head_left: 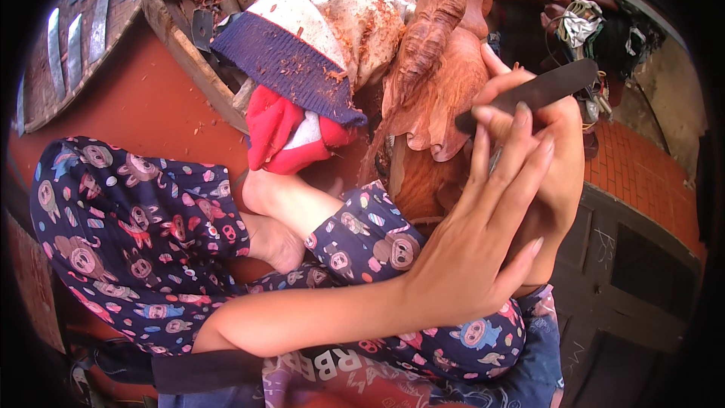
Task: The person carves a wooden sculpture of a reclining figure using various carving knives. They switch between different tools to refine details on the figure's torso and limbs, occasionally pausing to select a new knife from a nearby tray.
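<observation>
A reddish carved wooden figure (pixel 442 68) stands upright in front of my crossed legs, which are in patterned trousers (pixel 128 227). My right hand (pixel 563 174) is shut on the dark handle of a carving tool (pixel 540 91), held against the figure's right side. My left forearm crosses from the lower left. My left hand (pixel 476 249) lies flat over the right hand with straight fingers, their tips touching the handle. A sliver of metal shaft (pixel 495 160) shows between the fingers. The tool's cutting end is hidden.
A white and navy knit cap (pixel 302 38) strewn with wood shavings lies on red cloth (pixel 279 132) beside the figure. A wooden tray (pixel 189 45) and a board with several metal blades (pixel 75 38) sit upper left. Red brick paving (pixel 642 174) and dark panels are on the right.
</observation>
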`<action>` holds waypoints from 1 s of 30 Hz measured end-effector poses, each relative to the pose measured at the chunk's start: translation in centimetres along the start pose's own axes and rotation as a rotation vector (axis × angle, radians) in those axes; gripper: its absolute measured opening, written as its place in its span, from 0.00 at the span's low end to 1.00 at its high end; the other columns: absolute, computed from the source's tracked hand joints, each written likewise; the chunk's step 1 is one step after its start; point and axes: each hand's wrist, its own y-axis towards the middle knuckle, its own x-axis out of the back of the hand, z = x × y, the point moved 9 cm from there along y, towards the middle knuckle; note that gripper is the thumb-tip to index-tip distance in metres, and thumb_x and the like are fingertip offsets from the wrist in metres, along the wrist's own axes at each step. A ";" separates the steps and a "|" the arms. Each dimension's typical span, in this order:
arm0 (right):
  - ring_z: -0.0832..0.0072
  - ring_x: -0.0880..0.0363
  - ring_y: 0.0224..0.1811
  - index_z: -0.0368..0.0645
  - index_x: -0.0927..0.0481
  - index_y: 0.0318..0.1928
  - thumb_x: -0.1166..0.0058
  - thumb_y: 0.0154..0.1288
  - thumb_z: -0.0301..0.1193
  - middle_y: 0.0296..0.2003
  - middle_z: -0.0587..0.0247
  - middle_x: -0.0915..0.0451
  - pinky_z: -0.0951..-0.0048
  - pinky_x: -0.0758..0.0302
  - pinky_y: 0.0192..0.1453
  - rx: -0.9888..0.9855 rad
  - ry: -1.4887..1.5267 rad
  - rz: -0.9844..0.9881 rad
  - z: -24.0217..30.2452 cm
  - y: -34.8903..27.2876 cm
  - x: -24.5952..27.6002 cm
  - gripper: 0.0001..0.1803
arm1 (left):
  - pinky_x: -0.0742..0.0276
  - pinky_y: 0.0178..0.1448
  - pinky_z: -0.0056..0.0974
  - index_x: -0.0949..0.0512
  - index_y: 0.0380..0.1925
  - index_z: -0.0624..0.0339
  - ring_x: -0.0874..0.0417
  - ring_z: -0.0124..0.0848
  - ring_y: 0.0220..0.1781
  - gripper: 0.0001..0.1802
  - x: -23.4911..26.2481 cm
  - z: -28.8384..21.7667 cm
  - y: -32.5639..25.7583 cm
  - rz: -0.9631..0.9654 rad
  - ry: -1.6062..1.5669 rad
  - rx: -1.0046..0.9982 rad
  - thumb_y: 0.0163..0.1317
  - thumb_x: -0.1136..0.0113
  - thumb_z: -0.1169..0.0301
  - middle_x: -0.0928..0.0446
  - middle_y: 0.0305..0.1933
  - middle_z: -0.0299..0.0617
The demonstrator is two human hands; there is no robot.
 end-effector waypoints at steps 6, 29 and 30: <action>0.83 0.22 0.29 0.31 0.17 0.35 0.37 0.63 0.19 0.27 0.67 0.18 0.64 0.23 0.61 -0.164 0.082 -0.057 -0.2 0.3 0.2 0.03 | 0.50 0.81 0.58 0.55 0.78 0.71 0.61 0.76 0.81 0.48 0.1 0.4 1.8 -0.049 -0.072 -0.038 0.62 0.42 0.75 0.63 0.82 0.71; 0.69 0.15 0.52 0.34 0.15 0.36 0.36 0.65 0.18 0.39 0.61 0.16 0.66 0.19 0.57 -0.188 0.251 -0.073 -2.1 -0.8 0.7 0.00 | 0.45 0.80 0.58 0.53 0.78 0.69 0.56 0.72 0.81 0.47 0.4 0.8 1.6 -0.006 -0.028 0.020 0.61 0.42 0.75 0.57 0.83 0.64; 0.65 0.15 0.54 0.33 0.15 0.37 0.35 0.64 0.18 0.41 0.61 0.16 0.67 0.19 0.56 -0.260 0.315 -0.188 -2.1 -1.2 1.0 0.03 | 0.45 0.80 0.58 0.53 0.78 0.69 0.56 0.72 0.81 0.47 0.4 0.5 1.8 -0.006 -0.020 0.015 0.61 0.42 0.75 0.58 0.83 0.64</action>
